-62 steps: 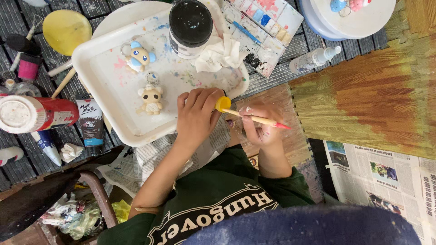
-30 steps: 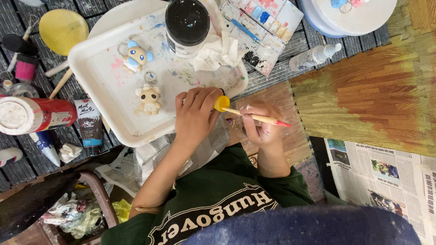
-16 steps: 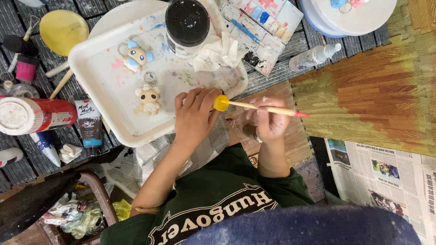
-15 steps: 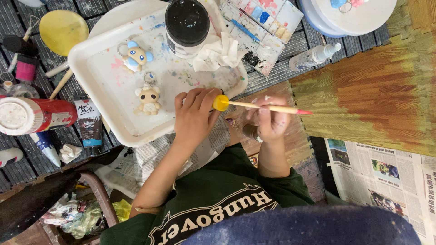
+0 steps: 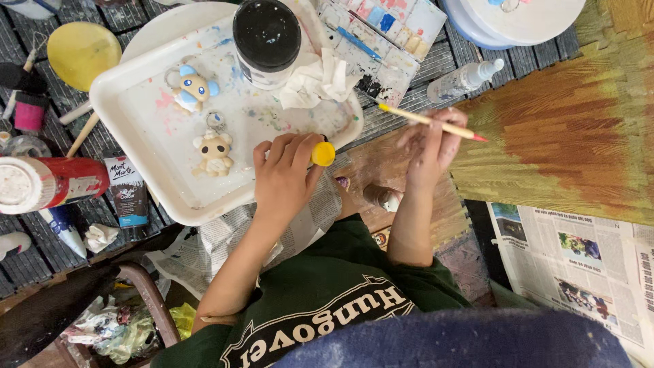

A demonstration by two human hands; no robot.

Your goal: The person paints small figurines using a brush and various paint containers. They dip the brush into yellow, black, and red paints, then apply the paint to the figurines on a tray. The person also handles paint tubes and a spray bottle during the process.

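My left hand (image 5: 283, 174) rests on the near edge of a white tray (image 5: 136, 116) and pinches a small round yellow piece (image 5: 323, 153) between fingers and thumb. My right hand (image 5: 429, 143) is up and to the right of it, holding a thin wooden paintbrush (image 5: 429, 123) with a red end. The brush tip points left toward a paint palette (image 5: 381, 34) and is clear of the yellow piece. On the tray lie a blue-eared figurine (image 5: 193, 86) and a cream bear figurine (image 5: 214, 150).
A black-lidded jar (image 5: 266, 34) and crumpled tissue (image 5: 320, 78) sit at the tray's far end. A spray bottle (image 5: 466, 78) lies by the palette. A red bottle (image 5: 48, 184) and paint tube (image 5: 127, 194) lie at left, and newspaper (image 5: 579, 259) at right.
My right hand has lifted the brush off the yellow piece and moved it up and right. My left hand still holds the yellow piece in the same place.
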